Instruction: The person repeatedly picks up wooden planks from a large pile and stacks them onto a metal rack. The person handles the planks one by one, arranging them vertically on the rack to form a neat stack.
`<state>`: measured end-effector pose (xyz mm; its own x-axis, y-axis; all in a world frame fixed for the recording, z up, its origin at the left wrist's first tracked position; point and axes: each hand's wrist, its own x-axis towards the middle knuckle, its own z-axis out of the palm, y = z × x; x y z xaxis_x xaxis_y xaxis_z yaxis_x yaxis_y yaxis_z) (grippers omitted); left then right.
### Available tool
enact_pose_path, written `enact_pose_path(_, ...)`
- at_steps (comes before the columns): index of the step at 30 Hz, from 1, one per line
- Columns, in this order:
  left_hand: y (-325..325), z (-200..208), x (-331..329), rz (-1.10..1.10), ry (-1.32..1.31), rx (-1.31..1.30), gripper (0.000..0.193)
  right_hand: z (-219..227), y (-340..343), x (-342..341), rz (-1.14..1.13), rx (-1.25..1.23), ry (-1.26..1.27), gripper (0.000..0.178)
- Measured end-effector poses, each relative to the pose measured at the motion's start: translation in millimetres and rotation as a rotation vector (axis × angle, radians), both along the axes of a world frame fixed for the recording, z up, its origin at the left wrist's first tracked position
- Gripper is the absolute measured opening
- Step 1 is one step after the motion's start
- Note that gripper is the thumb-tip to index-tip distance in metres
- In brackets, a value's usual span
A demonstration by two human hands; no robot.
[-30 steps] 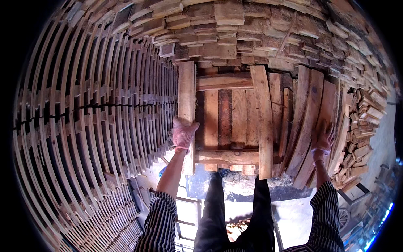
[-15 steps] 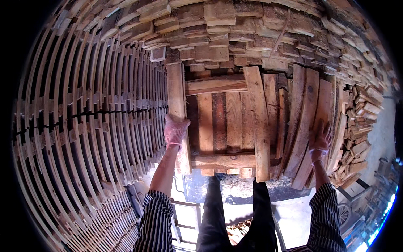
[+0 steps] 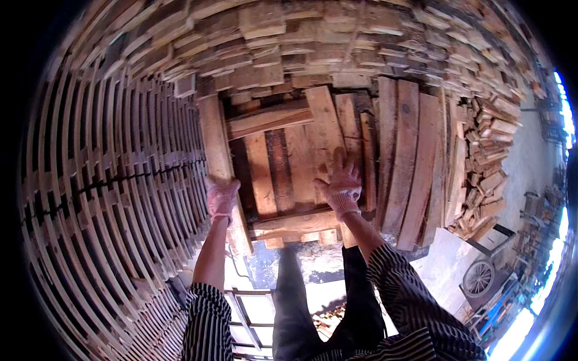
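Stacked boards [image 3: 262, 23], background; slatted racks [image 3: 123, 150], left. Your left hand [image 3: 222, 197] grasps the left plank [image 3: 217, 139] at the crosspieces' [image 3: 295, 223] left ends; your right hand [image 3: 343, 186], fingers spread, covers the middle plank [image 3: 323, 113], contact unclear. Risk: uneven pushing could skew either plank.

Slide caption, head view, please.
Pink-gloved left hand grips a long brown wooden board; pink-gloved right hand open over brown wooden plank.

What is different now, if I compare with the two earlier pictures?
The right hand moved leftward, off the boards at the right, and is now open over the middle plank. The left hand stayed on the left plank.
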<state>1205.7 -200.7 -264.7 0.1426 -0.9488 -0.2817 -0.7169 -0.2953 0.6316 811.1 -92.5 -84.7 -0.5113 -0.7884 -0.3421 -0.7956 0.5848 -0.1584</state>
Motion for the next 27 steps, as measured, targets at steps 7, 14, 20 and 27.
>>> enact_pose_path(7,-3,82,-43,0.105,-0.003,0.264,0.079,-21,10,38,0.044,-0.195,0.12,0.084)
enact_pose_path(14,-5,80,-24,0.144,0.697,0.203,0.079,-41,-44,194,0.132,-0.371,-0.142,0.078)
enact_pose_path(20,-4,90,-27,0.237,0.843,0.237,0.076,3,-59,125,0.13,-0.098,-0.243,0.077)
enact_pose_path(27,-10,100,-34,0.132,0.531,0.228,0.079,-27,-51,-28,-0.098,0.068,0.414,0.086)
